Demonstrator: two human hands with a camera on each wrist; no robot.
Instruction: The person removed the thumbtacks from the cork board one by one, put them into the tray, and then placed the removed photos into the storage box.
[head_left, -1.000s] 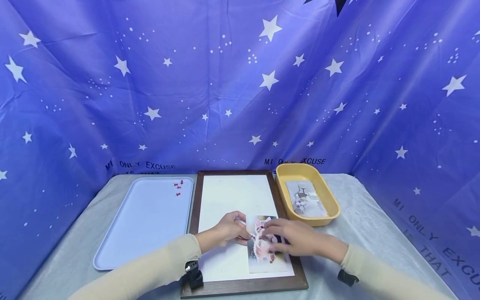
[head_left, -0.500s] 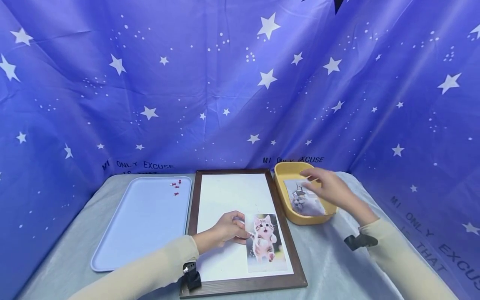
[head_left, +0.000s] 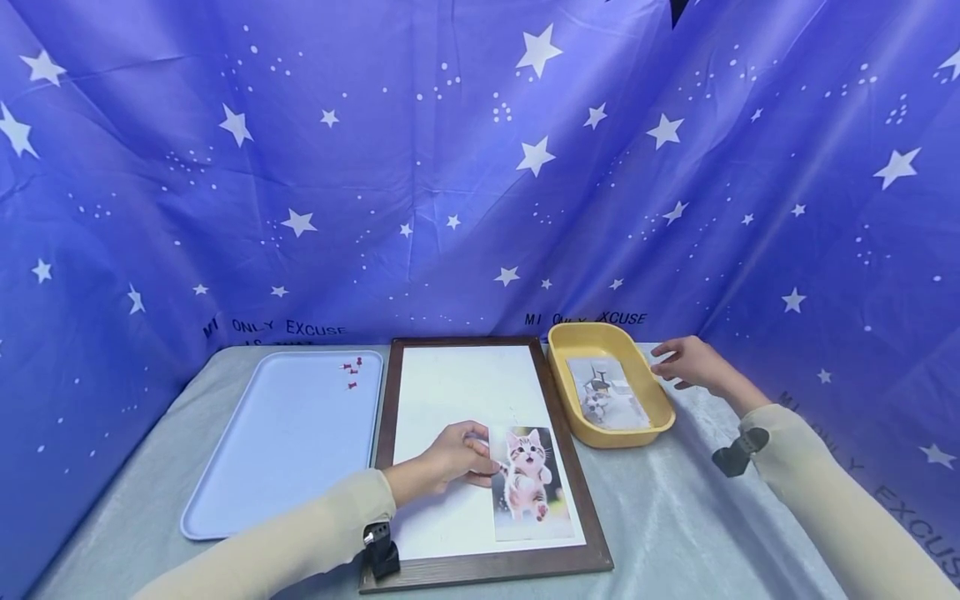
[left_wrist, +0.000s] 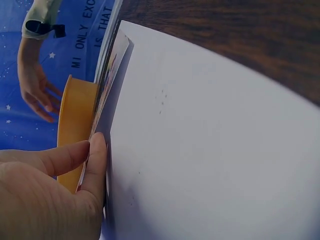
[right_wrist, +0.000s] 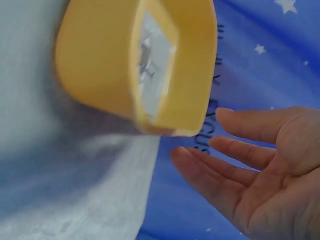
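Note:
A kitten photo (head_left: 528, 492) lies over the lower right of a white board with a brown wooden frame (head_left: 487, 569). My left hand (head_left: 456, 457) pinches the photo's left edge between thumb and finger; the left wrist view shows that edge lifted slightly off the white surface. Beside the right rim of a yellow basin (head_left: 660, 417), my right hand (head_left: 693, 364) hovers with fingers loosely spread and nothing in them. Inside the basin lies another photo (head_left: 611, 396) with a cat and a dark piece of furniture on it.
On the left lies a light blue tray (head_left: 285, 450) with several red push pins (head_left: 352, 372) in its far right corner. Grey cloth (head_left: 720, 500) covers the table. A blue star-printed curtain (head_left: 420, 167) hangs behind and along both sides.
My right hand has left the kitten photo, passed over the yellow basin and come to its right side. The left hand has kept its hold on the photo's edge.

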